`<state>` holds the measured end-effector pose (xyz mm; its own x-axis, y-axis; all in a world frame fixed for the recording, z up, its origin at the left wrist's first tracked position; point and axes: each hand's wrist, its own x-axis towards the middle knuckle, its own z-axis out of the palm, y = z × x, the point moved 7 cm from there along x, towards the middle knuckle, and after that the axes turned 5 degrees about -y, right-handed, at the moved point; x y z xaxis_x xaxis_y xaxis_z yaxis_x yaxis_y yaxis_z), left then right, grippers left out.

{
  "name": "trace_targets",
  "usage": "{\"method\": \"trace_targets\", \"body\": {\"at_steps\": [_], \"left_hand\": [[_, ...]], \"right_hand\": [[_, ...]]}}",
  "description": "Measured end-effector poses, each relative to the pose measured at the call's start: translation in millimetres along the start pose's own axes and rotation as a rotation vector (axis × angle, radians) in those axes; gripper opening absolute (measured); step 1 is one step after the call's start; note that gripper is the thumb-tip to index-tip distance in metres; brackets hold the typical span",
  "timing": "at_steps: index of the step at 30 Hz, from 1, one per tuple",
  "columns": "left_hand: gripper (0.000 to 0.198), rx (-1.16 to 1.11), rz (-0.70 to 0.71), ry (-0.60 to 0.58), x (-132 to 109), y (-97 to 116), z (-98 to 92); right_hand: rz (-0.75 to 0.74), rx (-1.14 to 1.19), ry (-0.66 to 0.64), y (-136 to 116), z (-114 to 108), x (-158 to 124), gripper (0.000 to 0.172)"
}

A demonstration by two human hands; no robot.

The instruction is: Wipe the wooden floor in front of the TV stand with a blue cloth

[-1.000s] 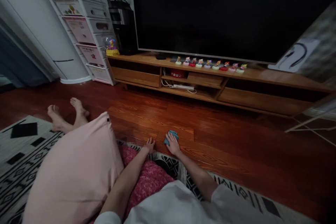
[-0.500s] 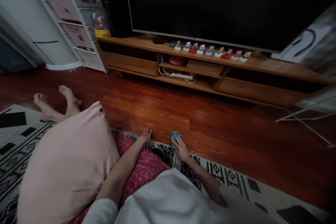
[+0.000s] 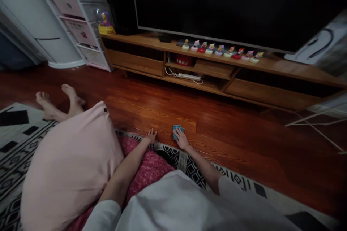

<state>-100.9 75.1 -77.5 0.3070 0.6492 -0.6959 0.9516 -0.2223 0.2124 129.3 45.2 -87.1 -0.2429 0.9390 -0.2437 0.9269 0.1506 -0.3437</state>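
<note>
Under my right hand (image 3: 181, 139) lies a small pile of blue flat pieces (image 3: 177, 127) that look like cards, slightly fanned, on the wooden floor. That hand is open and rests on the pile with its fingers stretched forward. My left hand (image 3: 151, 135) lies a little to the left on the floor by the rug's edge, fingers apart and holding nothing. A strip of floor separates the two hands. What lies beneath my right palm is hidden.
A pink pillow (image 3: 73, 158) covers my lap, and bare feet (image 3: 72, 95) stick out beyond it. Beneath me is a patterned rug (image 3: 189, 169). Ahead, a low wooden TV stand (image 3: 146, 65) carries a row of small figurines (image 3: 210, 47). White thin rods (image 3: 320, 130) stand at right.
My right hand and the blue pile have moved forward and slightly left, from the rug's edge onto the wooden floor. The left hand stays in nearly the same spot.
</note>
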Motion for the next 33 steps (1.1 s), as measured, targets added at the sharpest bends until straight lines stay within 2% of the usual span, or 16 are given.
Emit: {"method": "trace_targets", "body": {"at_steps": [3,6,9,13,15,17,20,23,25,27,30,33], "left_hand": [[0.097,-0.032,-0.001,-0.01,6.9,-1.9,5.0],[0.098,-0.047,0.001,-0.015,12.5,-5.2,9.7],[0.1,-0.048,0.008,-0.017,12.6,-7.2,11.1],[0.104,-0.041,0.017,-0.007,9.7,-7.9,8.7],[0.104,-0.038,0.017,-0.001,9.0,-8.0,7.7],[0.102,-0.037,0.017,0.003,8.5,-7.6,7.3],[0.1,-0.046,0.019,0.003,8.3,-6.0,7.8],[0.099,-0.059,0.016,-0.003,9.0,-4.4,9.2],[0.099,-0.063,0.009,-0.009,9.3,-3.7,10.2],[0.1,-0.059,0.003,-0.015,8.7,-3.2,10.5],[0.099,-0.04,-0.008,-0.015,4.6,-2.7,8.4],[0.095,-0.011,-0.016,-0.017,-1.6,-2.1,4.8]], "right_hand": [[-0.106,-0.001,-0.033,-8.1,22.5,-39.7,0.087],[-0.105,-0.009,-0.014,-12.8,27.7,-54.5,0.088],[-0.031,-0.027,0.003,-13.9,15.8,-31.1,0.085],[0.147,-0.037,0.01,-5.5,-13.9,26.6,0.079],[0.17,-0.036,0.018,-3.5,-25.3,46.2,0.077],[0.145,-0.037,0.013,-3.4,-29.0,50.7,0.077],[0.061,-0.048,-0.028,-4.5,-17.0,25.8,0.078],[-0.046,-0.057,-0.079,-5.6,9.7,-23.9,0.083],[-0.072,-0.053,-0.09,-4.1,26.5,-55.6,0.088],[-0.059,-0.042,-0.082,-2.0,35.9,-74.0,0.092],[-0.025,-0.028,-0.069,-1.1,31.4,-66.2,0.09],[0.063,-0.034,-0.066,1.9,7.4,-25.1,0.083]]}}
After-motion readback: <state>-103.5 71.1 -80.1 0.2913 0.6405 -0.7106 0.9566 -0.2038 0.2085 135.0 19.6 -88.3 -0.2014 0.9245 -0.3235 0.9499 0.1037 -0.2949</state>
